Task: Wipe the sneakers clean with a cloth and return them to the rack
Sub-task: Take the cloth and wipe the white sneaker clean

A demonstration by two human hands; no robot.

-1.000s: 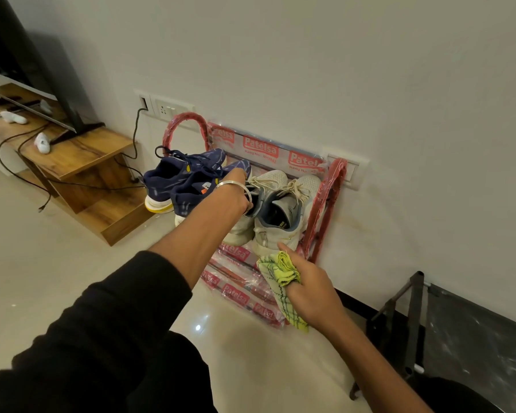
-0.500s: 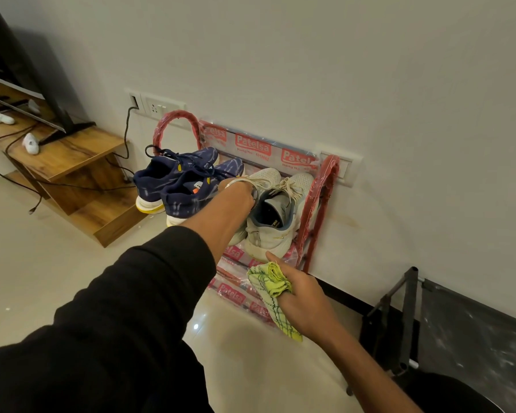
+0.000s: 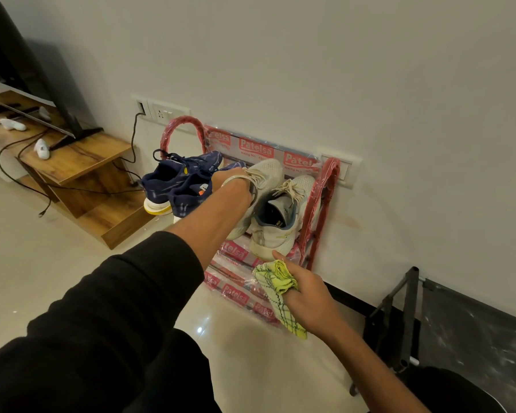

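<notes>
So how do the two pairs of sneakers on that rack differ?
The navy sneakers are dark blue with dark laces; the white sneakers are pale with cream laces. The navy sneakers sit untouched at the rack's left end, while the left hand reaches into one of the white sneakers. Both pairs sit on the top tier, toes toward the wall.

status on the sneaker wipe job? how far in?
Early. Nothing looks wiped: both white sneakers and the navy pair sit on the red rack. In hand: left hand reaches into the left white sneaker, grip hidden; right hand holds the yellow-green cloth. Left: lift out, wipe, return.
</notes>
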